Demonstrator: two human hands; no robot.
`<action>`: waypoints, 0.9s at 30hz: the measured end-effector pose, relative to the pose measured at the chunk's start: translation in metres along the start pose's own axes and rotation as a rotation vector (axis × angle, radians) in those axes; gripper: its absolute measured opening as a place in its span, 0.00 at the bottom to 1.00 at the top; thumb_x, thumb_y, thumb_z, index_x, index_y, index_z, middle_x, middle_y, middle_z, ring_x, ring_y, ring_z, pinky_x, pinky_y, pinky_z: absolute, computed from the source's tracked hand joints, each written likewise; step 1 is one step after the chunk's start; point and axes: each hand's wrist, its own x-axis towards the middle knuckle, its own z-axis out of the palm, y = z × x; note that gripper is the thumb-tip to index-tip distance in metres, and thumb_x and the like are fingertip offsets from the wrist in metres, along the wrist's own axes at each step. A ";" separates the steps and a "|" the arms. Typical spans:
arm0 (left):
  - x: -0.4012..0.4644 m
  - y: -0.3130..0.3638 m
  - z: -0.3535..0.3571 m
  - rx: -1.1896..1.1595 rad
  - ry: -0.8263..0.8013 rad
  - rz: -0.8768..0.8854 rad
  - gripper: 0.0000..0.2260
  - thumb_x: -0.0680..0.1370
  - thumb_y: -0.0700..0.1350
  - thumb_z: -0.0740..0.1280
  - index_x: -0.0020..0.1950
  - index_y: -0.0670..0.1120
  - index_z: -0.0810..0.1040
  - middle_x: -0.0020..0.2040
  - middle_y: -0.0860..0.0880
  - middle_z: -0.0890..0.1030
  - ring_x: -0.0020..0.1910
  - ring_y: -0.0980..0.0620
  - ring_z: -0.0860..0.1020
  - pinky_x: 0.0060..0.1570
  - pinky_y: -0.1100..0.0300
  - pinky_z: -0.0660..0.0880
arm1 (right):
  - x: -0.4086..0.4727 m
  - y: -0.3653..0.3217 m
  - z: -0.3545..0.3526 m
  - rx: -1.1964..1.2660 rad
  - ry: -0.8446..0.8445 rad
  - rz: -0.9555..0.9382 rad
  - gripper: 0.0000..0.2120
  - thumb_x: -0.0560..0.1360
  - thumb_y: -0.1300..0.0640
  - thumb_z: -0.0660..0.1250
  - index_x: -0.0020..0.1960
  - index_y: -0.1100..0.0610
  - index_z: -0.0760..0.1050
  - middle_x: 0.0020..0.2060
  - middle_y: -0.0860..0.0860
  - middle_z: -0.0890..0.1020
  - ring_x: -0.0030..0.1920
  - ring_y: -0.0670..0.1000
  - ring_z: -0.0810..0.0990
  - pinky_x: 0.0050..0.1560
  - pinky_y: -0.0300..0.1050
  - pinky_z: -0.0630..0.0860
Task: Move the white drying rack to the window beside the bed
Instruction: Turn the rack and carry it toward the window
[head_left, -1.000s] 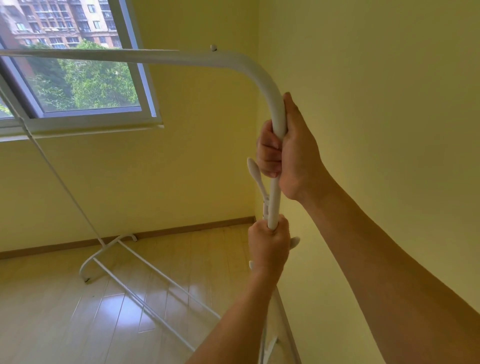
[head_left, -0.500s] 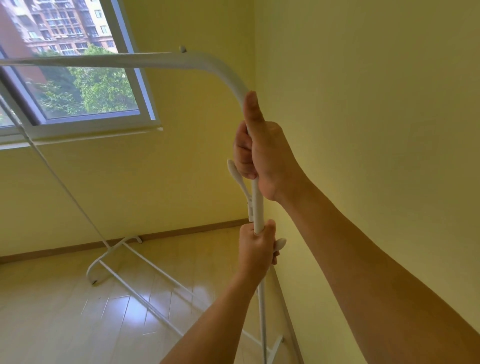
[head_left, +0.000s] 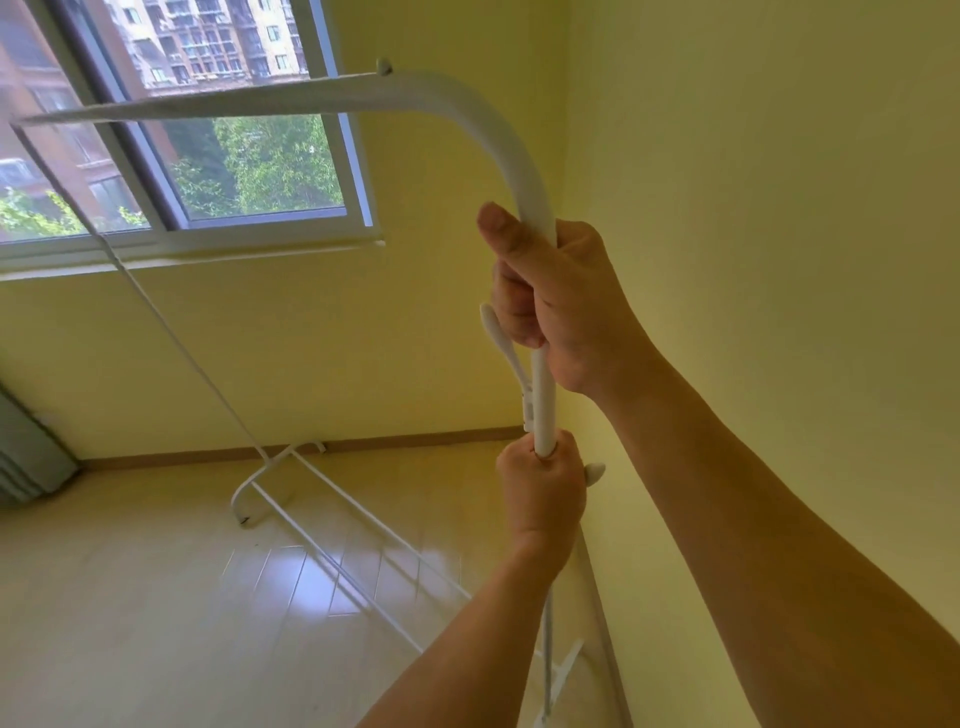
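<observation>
drying rack (head_left: 519, 150): smooth white tube | floor (head_left: 156, 597): glossy wood

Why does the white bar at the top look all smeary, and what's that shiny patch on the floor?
In the head view, the top bar of the drying rack is streaked by motion blur, while the right hand and left hand gripping its upright look fairly sharp. The shiny patch on the wooden floor is glare, likely daylight from the window. The wide lens bends straight edges.

A room in a home is shown: pale yellow painted walls (head_left: 753, 182), a glossy light wood floor (head_left: 130, 597) edged by a brown skirting board (head_left: 415, 439), and a white-framed window (head_left: 358, 156) through which apartment blocks (head_left: 208, 41) and trees are seen
</observation>
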 end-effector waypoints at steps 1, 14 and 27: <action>-0.003 0.001 -0.001 0.012 0.006 0.005 0.13 0.70 0.45 0.62 0.25 0.49 0.66 0.21 0.55 0.67 0.18 0.59 0.69 0.19 0.68 0.70 | -0.003 -0.001 0.001 0.007 -0.010 0.001 0.24 0.79 0.58 0.64 0.28 0.55 0.58 0.18 0.48 0.59 0.20 0.48 0.54 0.23 0.38 0.53; 0.053 -0.004 0.005 0.184 0.108 -0.033 0.15 0.71 0.45 0.61 0.24 0.48 0.67 0.18 0.54 0.69 0.17 0.56 0.69 0.17 0.64 0.67 | 0.051 0.025 -0.017 0.025 -0.047 0.062 0.27 0.79 0.56 0.65 0.25 0.54 0.58 0.18 0.47 0.60 0.19 0.48 0.54 0.22 0.38 0.54; 0.162 -0.020 -0.021 0.223 -0.018 -0.065 0.15 0.73 0.41 0.59 0.26 0.47 0.65 0.17 0.54 0.68 0.16 0.56 0.66 0.17 0.65 0.67 | 0.145 0.083 -0.013 0.044 -0.017 0.084 0.25 0.78 0.61 0.65 0.26 0.53 0.58 0.18 0.46 0.59 0.21 0.49 0.54 0.23 0.40 0.54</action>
